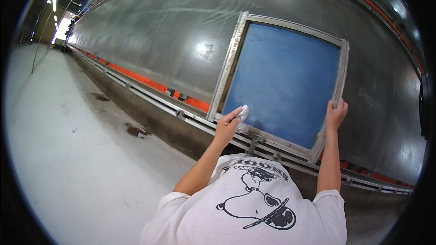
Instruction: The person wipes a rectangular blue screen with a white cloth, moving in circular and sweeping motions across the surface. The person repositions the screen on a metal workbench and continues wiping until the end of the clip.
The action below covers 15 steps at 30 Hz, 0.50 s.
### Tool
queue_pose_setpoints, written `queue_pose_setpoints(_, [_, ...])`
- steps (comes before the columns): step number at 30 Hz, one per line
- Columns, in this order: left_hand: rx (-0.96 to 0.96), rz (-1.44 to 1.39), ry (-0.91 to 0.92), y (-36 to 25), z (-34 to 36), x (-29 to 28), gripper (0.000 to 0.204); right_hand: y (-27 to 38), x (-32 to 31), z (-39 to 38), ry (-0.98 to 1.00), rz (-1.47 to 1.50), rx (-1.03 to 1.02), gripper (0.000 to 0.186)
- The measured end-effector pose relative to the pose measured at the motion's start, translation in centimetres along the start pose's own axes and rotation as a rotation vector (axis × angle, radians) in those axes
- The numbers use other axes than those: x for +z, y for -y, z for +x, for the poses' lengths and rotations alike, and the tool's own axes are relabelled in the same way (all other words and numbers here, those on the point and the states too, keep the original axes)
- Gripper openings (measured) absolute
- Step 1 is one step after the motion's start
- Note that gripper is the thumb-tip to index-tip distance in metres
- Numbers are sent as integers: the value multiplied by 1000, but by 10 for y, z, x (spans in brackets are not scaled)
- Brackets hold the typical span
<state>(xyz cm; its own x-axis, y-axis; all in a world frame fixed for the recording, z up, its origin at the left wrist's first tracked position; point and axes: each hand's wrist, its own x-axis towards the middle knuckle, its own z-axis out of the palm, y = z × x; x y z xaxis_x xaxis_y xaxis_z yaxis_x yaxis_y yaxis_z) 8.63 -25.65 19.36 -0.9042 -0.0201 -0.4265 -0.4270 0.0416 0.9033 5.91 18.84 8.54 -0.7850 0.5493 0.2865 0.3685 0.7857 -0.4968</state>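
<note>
A screen printing frame [344, 66] with worn metal bars and a blue mesh [286, 77] lies on the long grey table in front of me. My left hand [225, 126] is closed on a crumpled white cloth [243, 113] at the frame's near left corner, over the edge of the blue mesh. On the other side, my right hand [336, 112] wraps round the right bar of the frame, a little below its middle. A pale hazy patch shows on the mesh near the cloth.
The long grey table [181, 41] stretches far to the left and on to the right. A metal rail [136, 91] and an orange strip [150, 82] run along its near edge. Dark stains [137, 130] mark the pale floor [68, 154] at left.
</note>
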Motion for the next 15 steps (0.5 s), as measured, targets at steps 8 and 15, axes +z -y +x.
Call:
queue_pose_setpoints(8, [172, 75, 4, -64, 65, -127, 44, 162, 55, -31, -43, 76, 9, 54])
queue_pose_setpoints(15, [472, 471, 72, -126, 90, -139, 41, 217, 45, -19, -65, 97, 51, 55])
